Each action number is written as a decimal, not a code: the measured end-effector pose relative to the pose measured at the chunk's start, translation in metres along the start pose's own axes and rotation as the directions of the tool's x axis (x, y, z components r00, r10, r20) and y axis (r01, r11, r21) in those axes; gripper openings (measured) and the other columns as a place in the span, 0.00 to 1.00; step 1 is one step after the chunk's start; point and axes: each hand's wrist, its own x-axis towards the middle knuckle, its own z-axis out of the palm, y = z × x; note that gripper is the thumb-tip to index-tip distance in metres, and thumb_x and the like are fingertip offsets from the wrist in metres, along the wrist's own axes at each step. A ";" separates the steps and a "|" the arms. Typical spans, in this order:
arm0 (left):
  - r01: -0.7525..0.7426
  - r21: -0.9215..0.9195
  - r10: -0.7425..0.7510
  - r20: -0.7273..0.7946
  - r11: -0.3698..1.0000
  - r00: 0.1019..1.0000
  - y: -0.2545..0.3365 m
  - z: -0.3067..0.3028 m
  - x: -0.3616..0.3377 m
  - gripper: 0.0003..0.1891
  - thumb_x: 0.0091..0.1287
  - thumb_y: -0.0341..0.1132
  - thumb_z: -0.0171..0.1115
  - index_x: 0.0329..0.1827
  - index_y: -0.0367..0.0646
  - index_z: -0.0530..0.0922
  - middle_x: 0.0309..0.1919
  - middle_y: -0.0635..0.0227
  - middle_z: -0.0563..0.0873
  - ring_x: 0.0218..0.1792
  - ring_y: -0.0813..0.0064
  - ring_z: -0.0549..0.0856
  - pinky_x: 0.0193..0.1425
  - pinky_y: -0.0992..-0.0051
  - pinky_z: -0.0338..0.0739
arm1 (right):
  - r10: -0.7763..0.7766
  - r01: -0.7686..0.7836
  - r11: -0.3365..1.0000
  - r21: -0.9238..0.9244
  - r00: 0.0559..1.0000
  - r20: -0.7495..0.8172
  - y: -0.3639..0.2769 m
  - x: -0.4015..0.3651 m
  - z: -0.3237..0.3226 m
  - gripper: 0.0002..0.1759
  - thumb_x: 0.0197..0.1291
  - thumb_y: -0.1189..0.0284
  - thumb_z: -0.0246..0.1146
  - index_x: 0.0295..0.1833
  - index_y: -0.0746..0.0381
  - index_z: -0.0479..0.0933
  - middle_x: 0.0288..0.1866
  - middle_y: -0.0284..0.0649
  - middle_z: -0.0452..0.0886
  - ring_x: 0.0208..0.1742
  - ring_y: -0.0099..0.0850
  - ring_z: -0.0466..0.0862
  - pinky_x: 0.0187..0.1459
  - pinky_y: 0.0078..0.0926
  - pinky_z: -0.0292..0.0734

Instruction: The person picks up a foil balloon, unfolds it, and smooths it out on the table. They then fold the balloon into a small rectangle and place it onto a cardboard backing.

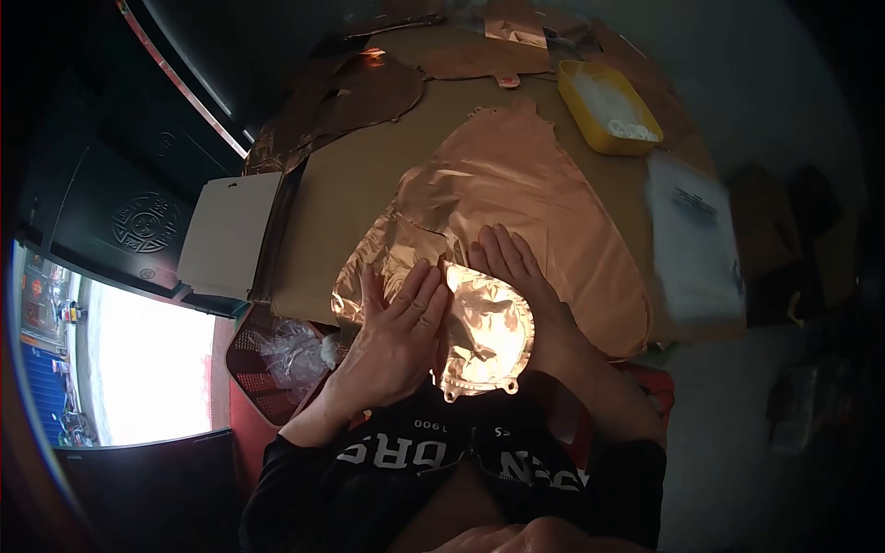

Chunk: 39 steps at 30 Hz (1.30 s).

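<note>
A large flat rose-gold foil balloon (512, 184) lies in front of me, its near end reaching over the table edge towards my body. A shiny rounded part of it (493, 327), with a seamed rim and small tabs, is turned up between my wrists. My left hand (401, 318) rests flat on the crinkled foil at the left, fingers stretched out. Beyond that part, my right hand (512, 263) lies with straight fingers against the foil, its forearm along the rounded rim. What is under both palms is hidden.
More flat foil shapes (369, 92) lie at the back of the brown table. A yellow tub (613, 111) holds white items. Clear plastic bags (696, 240) lie at right, white cards (230, 235) at left. A red basket (263, 359) with clear plastic stands below left.
</note>
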 end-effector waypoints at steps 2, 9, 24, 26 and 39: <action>0.012 -0.012 -0.012 -0.008 1.000 1.000 0.002 0.000 0.001 0.31 0.62 0.31 0.60 0.67 0.23 0.68 0.70 0.39 0.70 0.76 0.45 0.64 0.74 0.29 0.36 | -0.003 0.003 1.000 0.015 1.000 -0.019 0.001 -0.001 0.001 0.45 0.64 0.52 0.51 0.74 0.79 0.53 0.77 0.66 0.54 0.82 0.57 0.48 0.81 0.48 0.43; 0.019 0.025 -0.019 -0.010 0.999 1.000 0.007 0.005 0.005 0.29 0.62 0.32 0.60 0.66 0.24 0.71 0.70 0.41 0.71 0.77 0.47 0.63 0.75 0.30 0.37 | 0.005 -0.002 0.997 0.075 0.999 -0.041 0.000 0.000 -0.002 0.48 0.61 0.50 0.56 0.73 0.78 0.54 0.76 0.67 0.54 0.81 0.58 0.49 0.80 0.49 0.44; -0.010 0.049 0.011 -0.027 0.999 1.000 0.006 0.002 0.015 0.30 0.62 0.37 0.61 0.66 0.28 0.72 0.69 0.51 0.74 0.72 0.50 0.69 0.74 0.29 0.40 | -0.021 0.025 0.995 0.094 0.999 -0.041 0.005 -0.002 0.006 0.51 0.58 0.50 0.57 0.75 0.77 0.51 0.77 0.68 0.51 0.81 0.60 0.47 0.81 0.48 0.39; -0.013 0.052 0.014 -0.032 0.999 0.999 0.005 0.003 0.017 0.31 0.62 0.38 0.61 0.66 0.29 0.72 0.68 0.52 0.74 0.70 0.50 0.69 0.74 0.30 0.41 | -0.023 0.026 0.997 0.073 0.999 -0.036 0.003 -0.002 0.004 0.51 0.59 0.50 0.57 0.75 0.77 0.51 0.77 0.68 0.51 0.81 0.60 0.46 0.81 0.49 0.39; 0.007 0.055 -0.003 -0.078 0.998 0.997 0.007 0.007 0.018 0.27 0.63 0.36 0.59 0.64 0.29 0.74 0.64 0.52 0.77 0.69 0.51 0.71 0.74 0.29 0.39 | 0.024 -0.043 0.920 0.390 0.998 0.053 0.017 -0.004 -0.025 0.54 0.52 0.55 0.68 0.74 0.78 0.53 0.75 0.67 0.57 0.80 0.57 0.53 0.80 0.48 0.43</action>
